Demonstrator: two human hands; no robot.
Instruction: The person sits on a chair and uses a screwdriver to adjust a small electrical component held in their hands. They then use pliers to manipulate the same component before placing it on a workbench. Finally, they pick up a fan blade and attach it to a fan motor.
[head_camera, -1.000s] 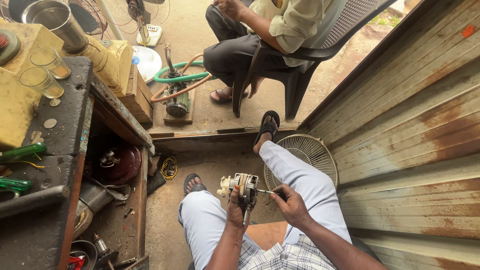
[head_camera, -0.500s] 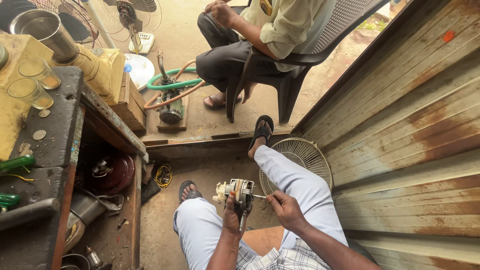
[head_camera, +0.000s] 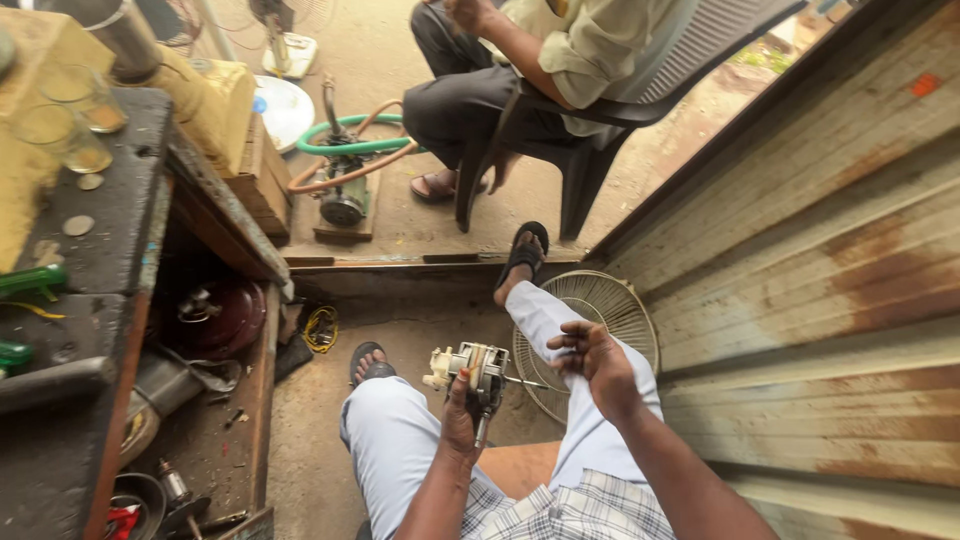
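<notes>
A small grey metal fan motor (head_camera: 478, 368) is being gripped from below by the closed left hand (head_camera: 460, 420), while its thin shaft (head_camera: 525, 382) is being pinched by the curled right hand (head_camera: 595, 360).

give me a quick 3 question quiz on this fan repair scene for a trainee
1. True or false: the left hand grips the small fan motor.
2. Which thing leans against the metal wall beside the person's leg?
A. a round fan guard
B. a green hose
C. a plastic chair
3. Fill in: the right hand is at the thin ____ sticking out of the motor.

Key
1. True.
2. A, the fan guard. The hose lies farther off on the floor, and the chair holds another person.
3. Shaft; the fingers are bunched at its end, though the exact grip is hard to tell.
</notes>
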